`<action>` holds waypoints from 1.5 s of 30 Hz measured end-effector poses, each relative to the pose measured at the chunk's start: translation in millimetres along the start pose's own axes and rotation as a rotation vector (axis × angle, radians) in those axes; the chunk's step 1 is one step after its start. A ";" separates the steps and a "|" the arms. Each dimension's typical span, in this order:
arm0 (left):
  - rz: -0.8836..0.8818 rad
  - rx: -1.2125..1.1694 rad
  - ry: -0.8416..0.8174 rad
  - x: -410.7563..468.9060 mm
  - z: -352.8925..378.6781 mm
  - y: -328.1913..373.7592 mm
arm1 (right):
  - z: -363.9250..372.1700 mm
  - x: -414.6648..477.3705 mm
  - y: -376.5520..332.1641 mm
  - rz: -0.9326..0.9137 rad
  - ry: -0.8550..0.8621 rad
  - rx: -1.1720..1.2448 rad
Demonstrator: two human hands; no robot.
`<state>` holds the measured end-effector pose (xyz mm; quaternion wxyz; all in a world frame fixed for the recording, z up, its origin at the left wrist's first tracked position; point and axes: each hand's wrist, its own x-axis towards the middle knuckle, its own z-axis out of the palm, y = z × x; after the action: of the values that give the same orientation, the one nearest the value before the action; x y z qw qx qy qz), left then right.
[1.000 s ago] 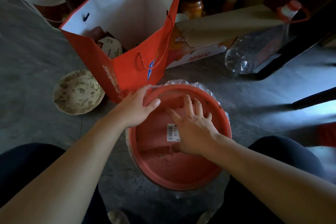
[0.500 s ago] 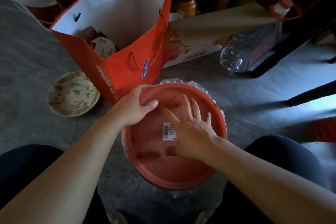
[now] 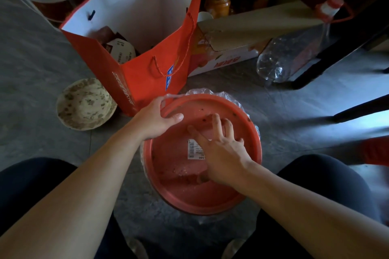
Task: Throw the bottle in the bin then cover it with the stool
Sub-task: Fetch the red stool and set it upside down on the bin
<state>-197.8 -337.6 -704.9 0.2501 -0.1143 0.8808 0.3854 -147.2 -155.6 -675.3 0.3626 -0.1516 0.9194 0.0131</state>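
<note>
A round red plastic stool (image 3: 210,193) lies upside down on top of the bin, whose clear plastic liner (image 3: 197,91) pokes out around the far rim. The bin's inside is hidden, and no bottle shows in it. My left hand (image 3: 155,120) grips the stool's rim at its far left, thumb inside. My right hand (image 3: 223,153) rests with fingers spread on the stool's inner face, partly covering a white barcode label (image 3: 192,149).
A red paper bag (image 3: 147,78) with packets stands just beyond the bin. A patterned bowl (image 3: 84,104) lies to its left. A cardboard box (image 3: 242,33), a large clear bottle (image 3: 282,59) and dark furniture legs (image 3: 336,57) are at the right. My knees flank the bin.
Both hands stay on the stool. My right fingers have bent a little on its inner face, and the stool sits about where it was.
</note>
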 end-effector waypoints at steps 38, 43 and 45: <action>-0.016 0.037 -0.021 2.5 2.9 -1.8 | 9.5 -3.7 -8.6 0.009 -0.057 0.014; -0.037 0.038 -0.013 4.9 5.1 -2.8 | 11.0 -2.6 -7.9 0.007 -0.053 0.011; -0.046 0.024 0.014 5.2 5.6 -1.7 | 10.3 -2.9 -7.7 0.009 -0.045 0.013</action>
<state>-199.6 -334.7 -711.9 0.2539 -0.1341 0.8843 0.3682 -136.2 -160.7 -680.3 0.3841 -0.1449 0.9117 0.0124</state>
